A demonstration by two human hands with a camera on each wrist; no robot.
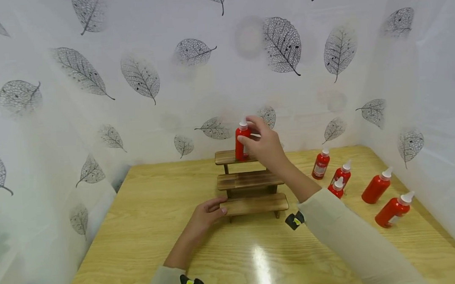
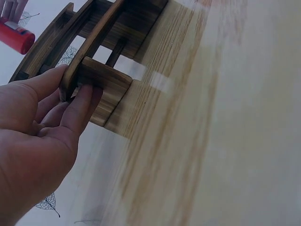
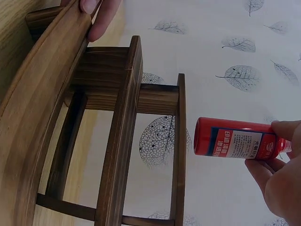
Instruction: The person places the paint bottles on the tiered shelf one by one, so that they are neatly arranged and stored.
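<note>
A three-tier wooden stand [image 1: 253, 205] is on the table, each step set higher toward the back. My left hand [image 1: 205, 216] grips the left end of its lowest step, thumb on one face and fingers on the other, as the left wrist view shows. Between thumb and fingers, my right hand [image 1: 265, 142] pinches a red bottle [image 1: 240, 144] with a white nozzle cap near its neck. The bottle is upright, and a small gap separates its base from the top step [image 3: 181, 141] in the right wrist view. Its printed label [image 3: 240, 142] faces that camera.
Several more red bottles with white pointed caps, one of them a bottle [image 1: 376, 188] standing near the right edge, are on the wooden table [image 1: 157, 191] right of the stand. A white leaf-printed curtain [image 1: 161, 26] encloses the back and sides. My right forearm crosses in front of some bottles.
</note>
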